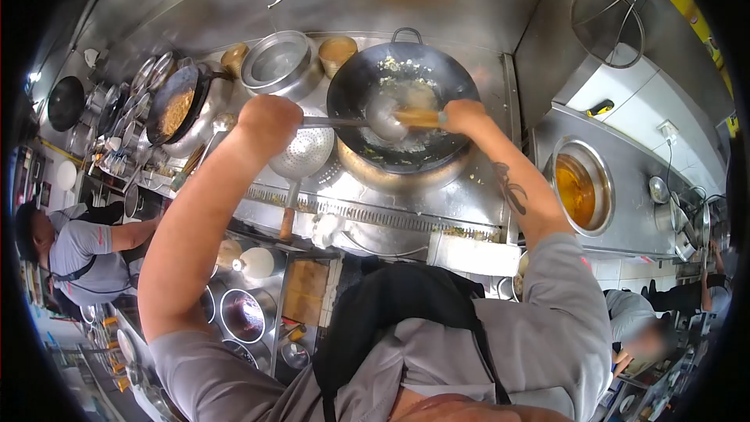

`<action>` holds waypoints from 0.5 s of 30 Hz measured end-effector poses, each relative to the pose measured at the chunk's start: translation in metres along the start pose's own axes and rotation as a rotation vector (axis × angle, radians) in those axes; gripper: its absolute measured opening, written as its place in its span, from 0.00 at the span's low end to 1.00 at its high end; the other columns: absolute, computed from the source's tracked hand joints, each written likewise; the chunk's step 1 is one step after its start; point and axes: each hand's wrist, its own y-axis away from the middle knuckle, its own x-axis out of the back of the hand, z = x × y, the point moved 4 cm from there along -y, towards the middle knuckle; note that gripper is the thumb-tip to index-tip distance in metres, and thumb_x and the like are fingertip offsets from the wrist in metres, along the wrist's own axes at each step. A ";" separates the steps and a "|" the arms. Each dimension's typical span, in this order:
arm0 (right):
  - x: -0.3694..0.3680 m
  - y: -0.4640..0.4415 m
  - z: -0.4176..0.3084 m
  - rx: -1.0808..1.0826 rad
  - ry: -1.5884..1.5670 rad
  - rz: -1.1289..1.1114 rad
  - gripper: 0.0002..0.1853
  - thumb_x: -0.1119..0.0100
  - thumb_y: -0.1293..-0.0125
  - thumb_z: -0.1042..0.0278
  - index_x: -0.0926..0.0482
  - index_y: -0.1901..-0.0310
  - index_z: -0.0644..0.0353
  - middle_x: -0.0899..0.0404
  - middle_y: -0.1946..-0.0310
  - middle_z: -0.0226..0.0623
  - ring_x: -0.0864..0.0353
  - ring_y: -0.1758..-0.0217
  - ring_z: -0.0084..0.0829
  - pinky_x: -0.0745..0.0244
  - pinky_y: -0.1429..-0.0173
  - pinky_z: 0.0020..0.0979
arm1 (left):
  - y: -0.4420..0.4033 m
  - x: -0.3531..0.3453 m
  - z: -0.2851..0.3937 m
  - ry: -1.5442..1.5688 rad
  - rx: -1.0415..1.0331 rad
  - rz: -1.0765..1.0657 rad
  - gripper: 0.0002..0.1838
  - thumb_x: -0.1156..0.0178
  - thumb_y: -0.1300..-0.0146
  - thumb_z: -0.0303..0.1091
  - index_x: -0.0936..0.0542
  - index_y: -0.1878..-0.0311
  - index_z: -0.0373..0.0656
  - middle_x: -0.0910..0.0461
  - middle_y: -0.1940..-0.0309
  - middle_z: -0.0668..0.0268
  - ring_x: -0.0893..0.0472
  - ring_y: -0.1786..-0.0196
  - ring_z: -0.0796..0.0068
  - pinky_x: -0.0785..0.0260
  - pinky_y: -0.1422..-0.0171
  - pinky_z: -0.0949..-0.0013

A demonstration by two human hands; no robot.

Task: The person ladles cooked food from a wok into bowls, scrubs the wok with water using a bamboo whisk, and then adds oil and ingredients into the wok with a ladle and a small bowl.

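Observation:
A large black wok [351,98] stands on the burner, with pale food scraps [402,70] and some cloudy liquid inside. My left hand [269,123] is closed around the handle of a ladle [384,119], whose bowl is inside the wok. From the right, my right hand [466,116] grips what looks like a bamboo brush [420,118]. Its end reaches to the ladle bowl; whether they touch, I cannot tell. Below my left hand a perforated strainer [303,155] with a wooden handle lies beside the wok.
Metal bowls [275,61] and a second wok [173,113] with brown food stand left. A pot of amber liquid [574,191] sits right, below a hanging wire skimmer [608,27]. A white block-shaped container [473,259] lies along the front edge. Co-workers [90,254] are at both sides.

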 end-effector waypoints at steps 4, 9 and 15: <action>-0.003 -0.004 -0.024 0.043 0.039 0.160 0.17 0.39 0.41 0.52 0.14 0.61 0.58 0.15 0.61 0.48 0.15 0.54 0.46 0.22 0.50 0.45 | -0.003 -0.005 0.005 -0.049 -0.062 0.065 0.07 0.45 0.43 0.28 0.17 0.67 0.45 0.18 0.69 0.60 0.16 0.61 0.59 0.23 0.57 0.58; -0.036 -0.001 -0.039 0.163 -0.055 0.105 0.16 0.37 0.42 0.54 0.15 0.61 0.59 0.15 0.63 0.46 0.15 0.56 0.46 0.21 0.51 0.44 | 0.004 -0.001 0.000 -0.061 -0.087 0.140 0.06 0.44 0.42 0.29 0.17 0.67 0.45 0.19 0.65 0.61 0.17 0.57 0.62 0.24 0.54 0.61; -0.033 0.005 -0.043 0.175 0.026 0.061 0.18 0.36 0.43 0.51 0.14 0.61 0.57 0.15 0.62 0.46 0.15 0.56 0.46 0.21 0.52 0.44 | 0.010 -0.006 0.003 -0.076 -0.002 0.035 0.06 0.43 0.42 0.30 0.17 0.65 0.45 0.19 0.61 0.63 0.19 0.54 0.67 0.26 0.49 0.64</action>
